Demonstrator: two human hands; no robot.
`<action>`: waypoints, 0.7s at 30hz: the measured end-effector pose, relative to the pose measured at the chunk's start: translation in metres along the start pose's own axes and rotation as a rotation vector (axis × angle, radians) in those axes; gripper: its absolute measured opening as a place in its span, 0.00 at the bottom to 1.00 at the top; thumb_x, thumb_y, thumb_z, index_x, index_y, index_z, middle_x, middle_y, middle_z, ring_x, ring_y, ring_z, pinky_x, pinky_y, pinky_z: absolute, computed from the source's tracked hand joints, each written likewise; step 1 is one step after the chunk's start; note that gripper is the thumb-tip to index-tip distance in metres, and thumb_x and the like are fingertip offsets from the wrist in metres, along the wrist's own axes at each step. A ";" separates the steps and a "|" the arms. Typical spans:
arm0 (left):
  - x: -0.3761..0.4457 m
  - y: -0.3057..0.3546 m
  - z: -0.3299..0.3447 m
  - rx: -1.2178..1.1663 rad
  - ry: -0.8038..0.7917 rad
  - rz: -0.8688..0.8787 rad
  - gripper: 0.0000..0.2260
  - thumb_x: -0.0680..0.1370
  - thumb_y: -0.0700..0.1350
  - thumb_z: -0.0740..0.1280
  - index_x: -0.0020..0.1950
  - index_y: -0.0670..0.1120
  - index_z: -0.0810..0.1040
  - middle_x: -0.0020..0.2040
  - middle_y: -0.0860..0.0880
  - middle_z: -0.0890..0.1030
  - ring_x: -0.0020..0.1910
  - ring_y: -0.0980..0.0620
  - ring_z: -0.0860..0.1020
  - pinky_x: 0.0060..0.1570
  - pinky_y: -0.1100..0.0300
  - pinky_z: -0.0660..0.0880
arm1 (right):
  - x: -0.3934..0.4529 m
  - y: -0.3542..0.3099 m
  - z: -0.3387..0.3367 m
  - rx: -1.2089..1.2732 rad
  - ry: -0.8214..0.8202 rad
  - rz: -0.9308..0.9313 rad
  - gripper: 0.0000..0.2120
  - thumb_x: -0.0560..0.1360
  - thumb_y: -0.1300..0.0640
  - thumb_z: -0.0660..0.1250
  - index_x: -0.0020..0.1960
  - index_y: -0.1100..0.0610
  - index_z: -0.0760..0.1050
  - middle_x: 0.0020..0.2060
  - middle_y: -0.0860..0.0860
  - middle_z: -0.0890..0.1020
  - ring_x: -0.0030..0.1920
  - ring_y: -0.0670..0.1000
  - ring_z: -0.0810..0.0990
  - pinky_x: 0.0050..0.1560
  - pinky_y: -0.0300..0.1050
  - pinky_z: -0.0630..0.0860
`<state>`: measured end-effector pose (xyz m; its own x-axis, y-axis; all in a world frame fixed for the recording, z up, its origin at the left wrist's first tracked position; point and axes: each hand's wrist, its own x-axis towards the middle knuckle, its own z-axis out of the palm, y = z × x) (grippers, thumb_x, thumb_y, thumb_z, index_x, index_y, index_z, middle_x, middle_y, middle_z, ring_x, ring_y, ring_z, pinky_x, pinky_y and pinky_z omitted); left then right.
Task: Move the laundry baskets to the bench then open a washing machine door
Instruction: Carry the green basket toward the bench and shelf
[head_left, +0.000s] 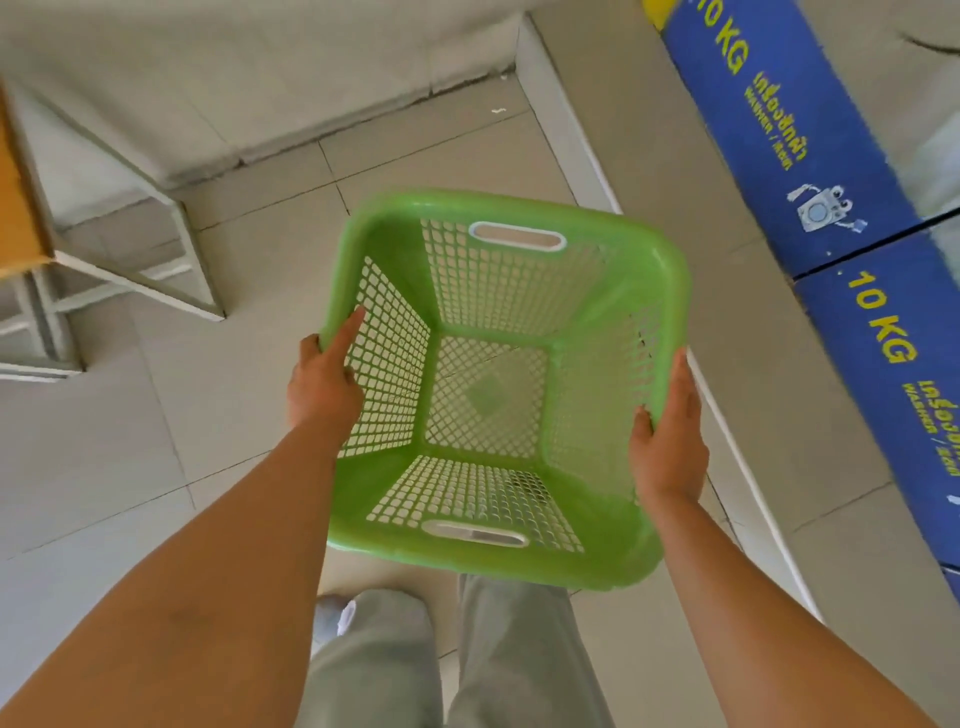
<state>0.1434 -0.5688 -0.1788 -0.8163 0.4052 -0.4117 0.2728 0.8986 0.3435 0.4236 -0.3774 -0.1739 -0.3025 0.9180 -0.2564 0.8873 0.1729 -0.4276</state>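
Pale tiled floor (156, 415) lies open ahead and to the left, bounded by the white-framed wooden bench (31, 208) and, on the right, blue "10 KG" washing machine panels (810, 156). The empty green perforated plastic laundry basket (670, 280), with 2 white-rimmed handle slots, hangs above the floor, left hand (324, 382) and right hand (670, 441) clasping opposite rims.

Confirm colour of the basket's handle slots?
White trim around both handle slots on the green basket, clearest in the head view.

Empty green lattice laundry basket (644, 291), held aloft
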 end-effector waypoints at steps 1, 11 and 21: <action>-0.008 -0.012 -0.017 -0.009 0.015 -0.006 0.34 0.77 0.35 0.58 0.73 0.68 0.57 0.68 0.43 0.66 0.48 0.41 0.76 0.47 0.48 0.80 | -0.013 -0.015 -0.005 0.004 0.002 -0.011 0.36 0.79 0.61 0.60 0.78 0.44 0.44 0.77 0.49 0.57 0.67 0.59 0.73 0.51 0.57 0.76; -0.103 -0.168 -0.174 -0.173 0.169 -0.119 0.37 0.76 0.32 0.58 0.73 0.69 0.58 0.63 0.46 0.69 0.42 0.46 0.75 0.37 0.56 0.75 | -0.155 -0.167 -0.028 -0.040 -0.025 -0.281 0.35 0.79 0.61 0.59 0.78 0.44 0.44 0.78 0.52 0.56 0.62 0.60 0.77 0.43 0.49 0.73; -0.199 -0.363 -0.271 -0.345 0.315 -0.377 0.38 0.73 0.31 0.58 0.72 0.68 0.62 0.61 0.48 0.70 0.36 0.52 0.73 0.27 0.61 0.71 | -0.276 -0.324 0.023 -0.121 -0.176 -0.595 0.35 0.78 0.60 0.60 0.78 0.43 0.46 0.76 0.51 0.61 0.58 0.62 0.78 0.51 0.52 0.74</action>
<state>0.0689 -1.0209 0.0072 -0.9507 -0.0481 -0.3064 -0.2032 0.8429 0.4982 0.2112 -0.6947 0.0154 -0.8001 0.5814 -0.1476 0.5792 0.6848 -0.4422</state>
